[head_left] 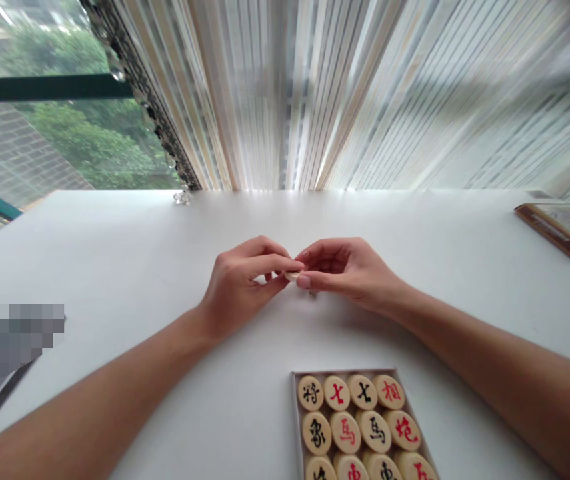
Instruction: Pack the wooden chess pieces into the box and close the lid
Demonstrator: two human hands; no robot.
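Note:
Over the middle of the white table, my left hand (249, 273) and my right hand (347, 270) meet at the fingertips. Between them is a small pale disc (292, 275), pinched from both sides and mostly covered by the fingers. Any marking on it is hidden. Just below my right thumb, a tiny dark object (312, 293) shows, too small to name. Nearer to me stands a shallow box (295, 413) with rows of round wooden Chinese chess pieces (347, 431), marked in red or black characters. The box's near end is cut off by the frame.
A brown-edged flat box (565, 233) lies at the far right of the table (129, 267). At the left edge is a dark, partly pixelated flat object (9, 353). A clear crystal-like ornament (182, 195) sits at the back, below the striped curtain (285, 93) and window.

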